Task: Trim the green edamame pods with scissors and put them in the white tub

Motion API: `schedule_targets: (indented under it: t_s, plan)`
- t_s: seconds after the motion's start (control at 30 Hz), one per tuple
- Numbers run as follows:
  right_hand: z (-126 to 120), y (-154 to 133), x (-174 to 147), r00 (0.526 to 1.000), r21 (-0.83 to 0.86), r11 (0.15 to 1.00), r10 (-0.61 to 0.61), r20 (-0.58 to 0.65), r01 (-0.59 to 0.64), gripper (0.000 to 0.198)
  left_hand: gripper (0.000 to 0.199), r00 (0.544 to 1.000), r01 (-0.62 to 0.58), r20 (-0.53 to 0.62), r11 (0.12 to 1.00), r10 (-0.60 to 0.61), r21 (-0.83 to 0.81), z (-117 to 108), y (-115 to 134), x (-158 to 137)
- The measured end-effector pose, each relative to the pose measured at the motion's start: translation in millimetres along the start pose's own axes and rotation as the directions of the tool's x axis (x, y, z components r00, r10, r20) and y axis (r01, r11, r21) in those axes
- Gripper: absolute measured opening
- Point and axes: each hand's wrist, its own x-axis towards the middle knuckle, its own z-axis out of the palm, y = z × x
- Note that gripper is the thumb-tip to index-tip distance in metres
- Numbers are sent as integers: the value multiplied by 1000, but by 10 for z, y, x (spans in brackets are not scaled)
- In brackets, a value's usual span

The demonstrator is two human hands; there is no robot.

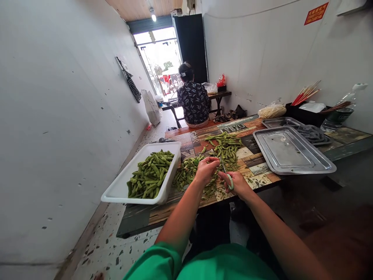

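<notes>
My right hand [237,184] is closed around scissors [230,182] with pale green handles, their blades pointing up and away from me. Close to the blades, my left hand [207,168] pinches a small edamame pod, mostly hidden by the fingers. Beneath and beyond both hands lies a loose pile of green edamame pods [227,147] on the table. Trimmed bits and leafy scraps [186,171] spread to the left of it. A white plastic tub [116,190] at the left holds many more pods [153,171].
The patchwork-patterned table [262,169] carries a metal tray [294,151] on the right, a grey cloth [310,134], a black box [303,111] with skewers, and a plastic bottle [340,114]. Beyond the table, a person [192,99] sits facing away near the doorway.
</notes>
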Motion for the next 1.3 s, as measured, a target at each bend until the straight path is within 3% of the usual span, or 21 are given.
schedule_targets:
  t_s: [0.17, 0.27, 0.37, 0.43, 0.6, 0.83, 0.97, 1.07, 1.13, 1.2, 1.27, 1.3]
  plan:
    - [-11, 18, -16, 999, 100, 995, 12, -34, -9, 44, 31, 992, -111, -56, 993, 113, 45, 118, -92, -6]
    - [-75, 56, -16, 999, 140, 990, 35, -17, -32, 43, 31, 995, -93, -22, 995, 94, 36, 98, -69, 3]
    - [-156, 64, -34, 1000, 102, 995, 20, -13, -19, 41, 30, 996, -85, 15, 995, 85, 49, 27, -25, 6]
    - [-189, 39, -63, 1000, 29, 999, -23, 18, 22, 40, 27, 995, -104, 23, 980, 102, 172, -24, -11, -3]
    - [-186, -49, -133, 996, -89, 994, -56, 76, 62, 34, 21, 983, -184, 72, 853, 171, 489, -93, 0, -64]
    - [-205, -31, -95, 993, -85, 993, -75, 88, 82, 33, 26, 956, -289, 230, 708, 181, 645, -90, 134, -170]
    - [-198, -18, -94, 989, -77, 991, -101, 104, 109, 33, 28, 959, -279, 232, 666, 161, 692, -85, 157, -189]
    - [-158, 19, -95, 989, -88, 989, -114, 93, 122, 36, 27, 961, -277, 230, 583, 154, 764, -80, 179, -224]
    - [-136, 54, -89, 992, -90, 991, -96, 77, 102, 37, 25, 960, -273, 207, 478, 188, 835, -127, 261, -291]
    - [-130, 84, -79, 996, -72, 995, -60, 61, 64, 37, 23, 953, -210, 110, 352, 283, 912, -267, 429, -395]
    - [-140, 103, -69, 999, -37, 999, -16, 46, 18, 38, 27, 900, -40, -73, 249, 430, 968, -509, 669, -523]
    - [-149, 109, -63, 999, -24, 1000, 4, 39, -3, 40, 32, 842, 79, -184, 222, 507, 972, -651, 800, -587]
